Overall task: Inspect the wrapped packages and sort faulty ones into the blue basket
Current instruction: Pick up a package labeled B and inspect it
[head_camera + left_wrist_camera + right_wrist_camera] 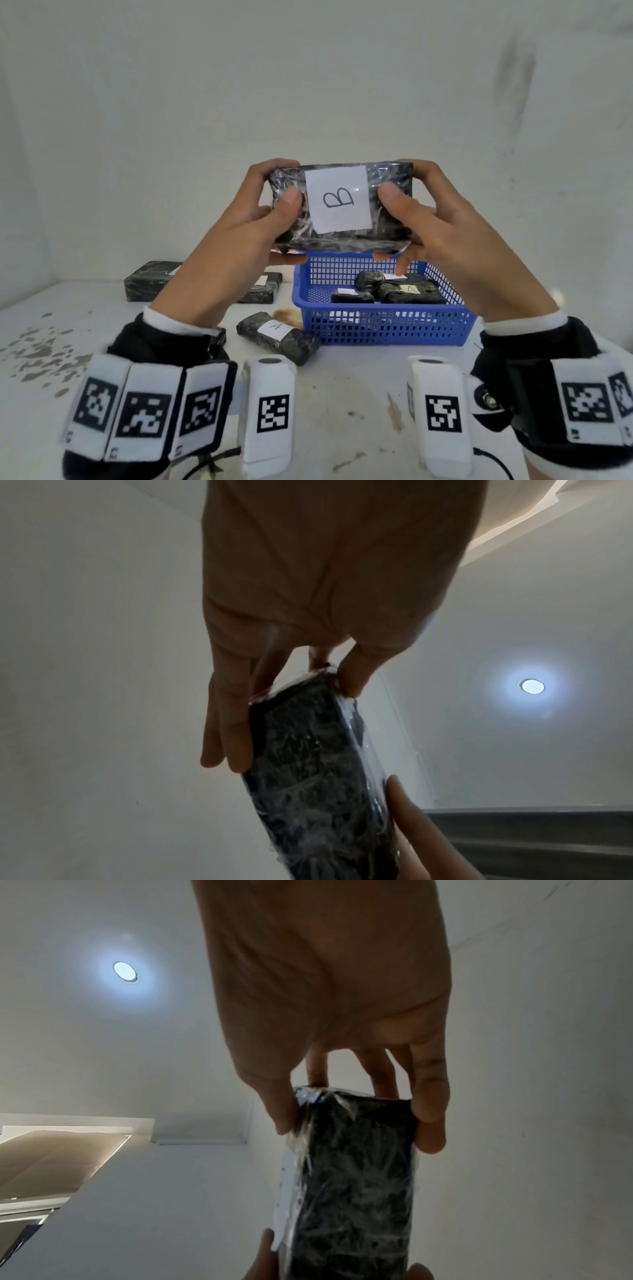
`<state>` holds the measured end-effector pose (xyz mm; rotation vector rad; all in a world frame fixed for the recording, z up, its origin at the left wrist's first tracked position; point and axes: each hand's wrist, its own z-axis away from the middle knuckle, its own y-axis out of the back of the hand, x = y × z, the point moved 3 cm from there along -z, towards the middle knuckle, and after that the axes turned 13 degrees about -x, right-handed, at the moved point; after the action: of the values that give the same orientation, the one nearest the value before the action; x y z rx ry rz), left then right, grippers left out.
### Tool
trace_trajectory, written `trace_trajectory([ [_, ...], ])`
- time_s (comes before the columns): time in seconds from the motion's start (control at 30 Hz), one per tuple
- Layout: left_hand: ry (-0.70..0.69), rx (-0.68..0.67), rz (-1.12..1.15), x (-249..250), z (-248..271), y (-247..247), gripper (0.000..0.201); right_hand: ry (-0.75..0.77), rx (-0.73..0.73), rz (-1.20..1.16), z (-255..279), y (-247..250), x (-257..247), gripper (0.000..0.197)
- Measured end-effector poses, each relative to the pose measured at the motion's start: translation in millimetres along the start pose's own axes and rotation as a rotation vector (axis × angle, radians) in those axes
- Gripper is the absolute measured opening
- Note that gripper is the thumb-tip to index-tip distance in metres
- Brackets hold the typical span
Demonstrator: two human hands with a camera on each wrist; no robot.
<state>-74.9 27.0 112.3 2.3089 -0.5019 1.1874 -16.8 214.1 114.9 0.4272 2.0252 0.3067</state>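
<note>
A black package in clear film [390,205] with a white label reading "B" is held up in front of me, above the blue basket [383,327]. My left hand [270,212] grips its left end, thumb on the front face and fingers behind. At the right end my right hand [407,212] holds it the same way. The package's dark wrapped side [308,764] shows in the left wrist view, and another side [356,1177] in the right wrist view. Several wrapped packages lie in the basket, one [411,293] labelled "A".
On the white table [342,404], a package labelled "A" [277,337] lies left of the basket. Two more packages [150,281] [262,287] lie at the back left by the wall. A brown stain [284,315] marks the table by the basket.
</note>
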Motion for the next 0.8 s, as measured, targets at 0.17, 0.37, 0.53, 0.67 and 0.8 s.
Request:
trace_trajectory([
  [0.17,0.016,0.014,0.027,-1.7,-0.1,3.4,0.016,0.004,-0.02,-0.08,-0.6,1.4,0.3,0.036],
  [0.37,0.017,0.01,-0.013,-0.8,1.3,-1.4,0.017,-0.028,-0.022,-0.049,-1.1,-2.9,-2.0,0.032],
  [0.53,0.029,0.006,-0.033,-1.1,1.6,-5.3,0.021,-0.015,-0.008,0.014,0.7,-6.8,-5.3,0.037],
  [0.67,0.028,-0.002,-0.046,-1.4,1.2,-6.4,0.028,-0.008,-0.013,0.028,0.8,-7.5,-5.0,0.039],
  [0.8,0.021,0.016,-0.055,-3.3,0.1,-4.1,0.043,0.022,-0.033,0.039,0.8,-8.6,-3.9,0.053],
])
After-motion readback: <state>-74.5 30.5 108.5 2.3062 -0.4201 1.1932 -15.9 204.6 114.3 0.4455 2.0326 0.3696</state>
